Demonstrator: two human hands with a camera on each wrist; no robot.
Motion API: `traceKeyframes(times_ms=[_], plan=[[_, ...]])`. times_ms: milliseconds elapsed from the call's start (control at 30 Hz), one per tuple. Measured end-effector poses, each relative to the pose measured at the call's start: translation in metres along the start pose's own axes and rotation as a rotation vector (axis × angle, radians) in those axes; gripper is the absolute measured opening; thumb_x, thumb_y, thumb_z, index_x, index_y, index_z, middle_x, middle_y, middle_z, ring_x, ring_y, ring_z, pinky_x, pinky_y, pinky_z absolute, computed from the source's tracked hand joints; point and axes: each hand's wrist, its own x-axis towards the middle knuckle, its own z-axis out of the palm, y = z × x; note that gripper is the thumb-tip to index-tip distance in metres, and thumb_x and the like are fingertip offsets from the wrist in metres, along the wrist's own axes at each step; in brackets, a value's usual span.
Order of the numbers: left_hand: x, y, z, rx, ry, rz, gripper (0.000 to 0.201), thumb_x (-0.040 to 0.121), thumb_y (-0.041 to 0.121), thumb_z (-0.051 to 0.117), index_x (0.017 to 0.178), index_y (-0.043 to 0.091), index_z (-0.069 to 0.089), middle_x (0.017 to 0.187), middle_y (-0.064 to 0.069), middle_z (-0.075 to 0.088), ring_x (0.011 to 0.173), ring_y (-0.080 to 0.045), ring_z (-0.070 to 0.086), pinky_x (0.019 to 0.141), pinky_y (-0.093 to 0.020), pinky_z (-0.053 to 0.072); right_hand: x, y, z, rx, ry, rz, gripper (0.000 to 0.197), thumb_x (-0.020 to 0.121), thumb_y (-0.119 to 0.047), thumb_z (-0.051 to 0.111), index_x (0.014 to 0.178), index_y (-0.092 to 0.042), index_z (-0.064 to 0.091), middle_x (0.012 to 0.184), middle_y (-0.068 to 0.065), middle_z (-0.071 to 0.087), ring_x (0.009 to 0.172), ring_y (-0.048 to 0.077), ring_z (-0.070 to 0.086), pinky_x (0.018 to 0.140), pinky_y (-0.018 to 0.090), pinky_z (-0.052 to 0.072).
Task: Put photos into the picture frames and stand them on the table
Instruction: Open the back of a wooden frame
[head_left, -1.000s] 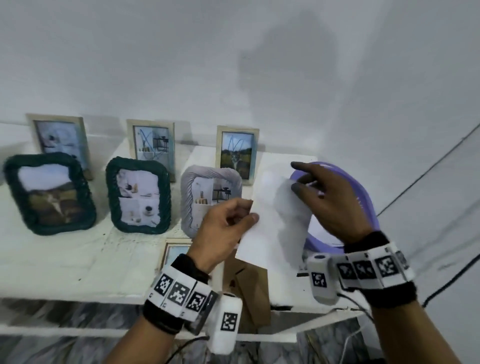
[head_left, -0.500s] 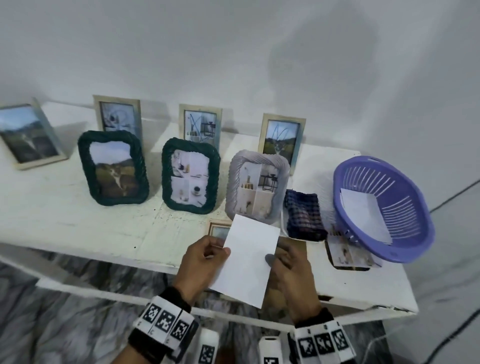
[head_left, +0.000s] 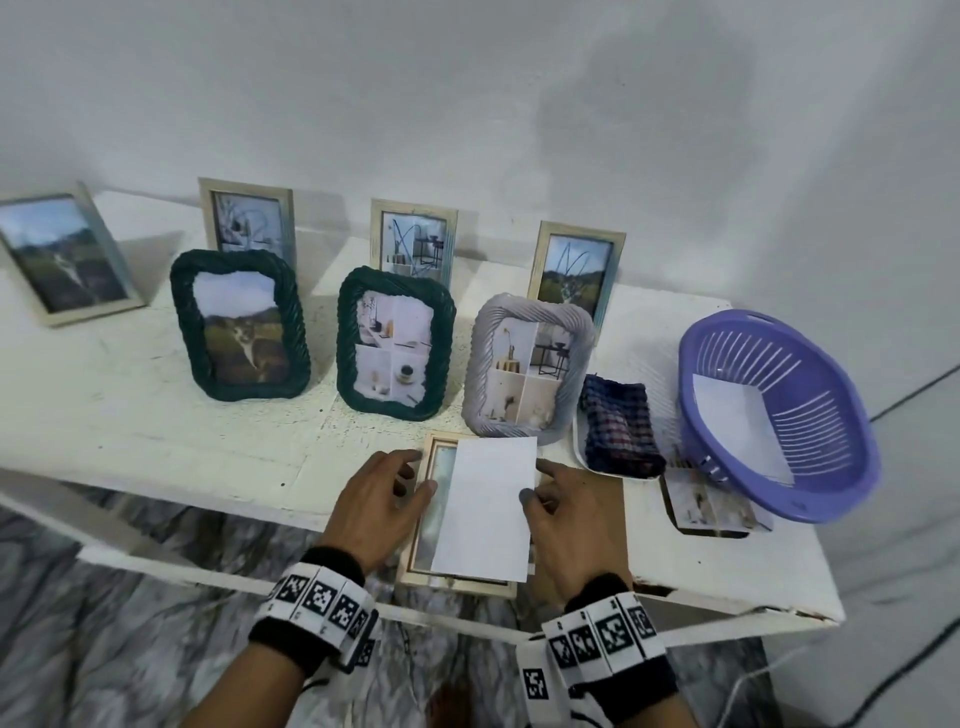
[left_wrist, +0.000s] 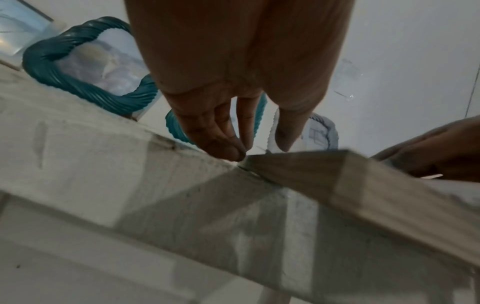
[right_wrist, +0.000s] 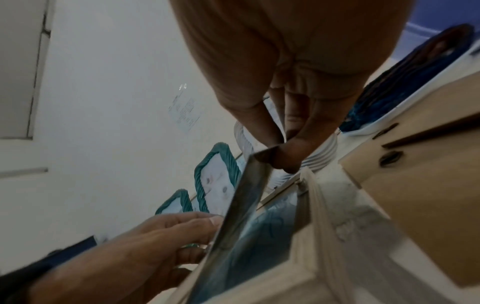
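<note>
A light wooden picture frame (head_left: 457, 584) lies flat at the table's front edge, partly overhanging it. Over its glass I hold a photo (head_left: 485, 506), white back up and slightly tilted. My left hand (head_left: 423, 470) pinches the photo's left edge, thumb on top. My right hand (head_left: 535, 483) pinches its right edge. The right wrist view shows the photo (right_wrist: 241, 205) raised above the frame (right_wrist: 298, 257), with right fingertips (right_wrist: 288, 162) on its far corner. In the left wrist view my left hand (left_wrist: 259, 144) reaches down by the frame (left_wrist: 363, 185).
Several filled frames stand behind, among them a grey twisted one (head_left: 527, 366) close by. A brown backing board (head_left: 610, 501) lies right of the flat frame. Further right are a checked cloth (head_left: 618, 426), a purple basket (head_left: 831, 415) holding a white sheet, and a loose print (head_left: 711, 506).
Both hands have brought the photo down from in front of the basket to just over the flat frame at the table's front edge. The head view has tilted downward.
</note>
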Motion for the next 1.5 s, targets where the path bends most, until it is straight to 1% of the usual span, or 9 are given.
traceKeyframes(times_ms=[133, 300, 500, 700, 900, 1100, 1267, 1367, 1500], plan=[[0.002, -0.003, 0.007, -0.031, 0.017, 0.002, 0.037, 0.089, 0.032, 0.067, 0.124, 0.019, 0.061, 0.099, 0.004, 0.06, 0.083, -0.012, 0.06, 0.082, -0.026, 0.048, -0.001, -0.016, 0.004, -0.22, 0.003, -0.022, 0.03, 0.094, -0.032, 0.05, 0.122, -0.026, 0.056, 0.075, -0.009, 0.066, 0.075, 0.01, 0.062, 0.068, 0.026, 0.044], [0.003, -0.002, 0.01, -0.057, 0.014, -0.008, 0.036, 0.087, 0.026, 0.07, 0.122, 0.02, 0.062, 0.097, 0.005, 0.062, 0.082, -0.011, 0.061, 0.082, -0.025, 0.048, -0.006, -0.031, 0.01, -0.332, 0.034, -0.028, 0.025, 0.097, -0.026, 0.049, 0.116, -0.013, 0.059, 0.088, 0.004, 0.069, 0.079, 0.019, 0.063, 0.05, 0.024, 0.026], [0.003, -0.002, 0.011, -0.067, 0.019, -0.01, 0.036, 0.087, 0.026, 0.07, 0.121, 0.02, 0.062, 0.097, 0.004, 0.063, 0.082, -0.012, 0.061, 0.08, -0.021, 0.045, -0.003, -0.027, 0.025, -0.471, 0.085, -0.126, 0.031, 0.098, -0.032, 0.046, 0.124, -0.019, 0.057, 0.112, 0.003, 0.061, 0.095, 0.021, 0.061, 0.066, 0.031, 0.042], [0.004, -0.004, 0.012, -0.063, 0.019, -0.014, 0.035, 0.086, 0.027, 0.071, 0.12, 0.022, 0.062, 0.094, 0.004, 0.064, 0.082, -0.014, 0.061, 0.083, -0.028, 0.051, -0.008, -0.019, 0.039, -0.53, 0.132, -0.217, 0.018, 0.079, -0.035, 0.071, 0.091, -0.022, 0.07, 0.083, 0.006, 0.06, 0.073, 0.029, 0.062, 0.051, 0.026, 0.031], [0.004, -0.008, 0.014, -0.077, 0.018, 0.032, 0.04, 0.088, 0.027, 0.069, 0.127, 0.031, 0.059, 0.093, 0.006, 0.062, 0.08, -0.009, 0.06, 0.079, -0.025, 0.049, -0.011, -0.013, 0.044, -0.545, 0.149, -0.28, 0.019, 0.064, -0.033, 0.082, 0.075, -0.02, 0.073, 0.075, 0.005, 0.054, 0.073, 0.029, 0.057, 0.052, 0.033, 0.047], [0.004, -0.012, 0.016, -0.049, 0.009, 0.071, 0.034, 0.092, 0.026, 0.064, 0.126, 0.031, 0.062, 0.095, 0.003, 0.059, 0.082, -0.009, 0.057, 0.079, -0.021, 0.043, -0.013, 0.002, 0.043, -0.58, 0.088, -0.374, 0.032, 0.084, -0.035, 0.046, 0.095, -0.019, 0.071, 0.094, 0.007, 0.052, 0.087, 0.031, 0.048, 0.072, 0.044, 0.048], [0.002, -0.012, 0.012, -0.068, -0.044, 0.06, 0.044, 0.088, 0.04, 0.063, 0.131, 0.032, 0.058, 0.1, 0.004, 0.058, 0.091, -0.011, 0.057, 0.085, -0.027, 0.046, -0.016, 0.005, 0.037, -0.594, 0.031, -0.425, 0.033, 0.086, -0.035, 0.045, 0.103, -0.019, 0.069, 0.099, 0.003, 0.058, 0.087, 0.029, 0.049, 0.074, 0.044, 0.05], [0.0, -0.011, 0.009, -0.076, -0.075, 0.069, 0.048, 0.088, 0.033, 0.069, 0.134, 0.028, 0.056, 0.104, 0.004, 0.056, 0.092, -0.007, 0.056, 0.083, -0.022, 0.044, -0.019, 0.004, 0.025, -0.508, 0.075, -0.467, 0.035, 0.086, -0.038, 0.046, 0.105, -0.021, 0.07, 0.103, 0.0, 0.063, 0.088, 0.025, 0.057, 0.072, 0.038, 0.054], [-0.001, -0.011, 0.005, -0.142, -0.098, 0.061, 0.048, 0.087, 0.028, 0.072, 0.131, 0.031, 0.056, 0.106, 0.005, 0.054, 0.089, 0.0, 0.057, 0.077, -0.004, 0.041, -0.02, 0.014, 0.003, -0.504, 0.164, -0.32, 0.038, 0.088, -0.038, 0.043, 0.113, -0.016, 0.062, 0.112, 0.007, 0.061, 0.095, 0.027, 0.058, 0.073, 0.037, 0.052]])
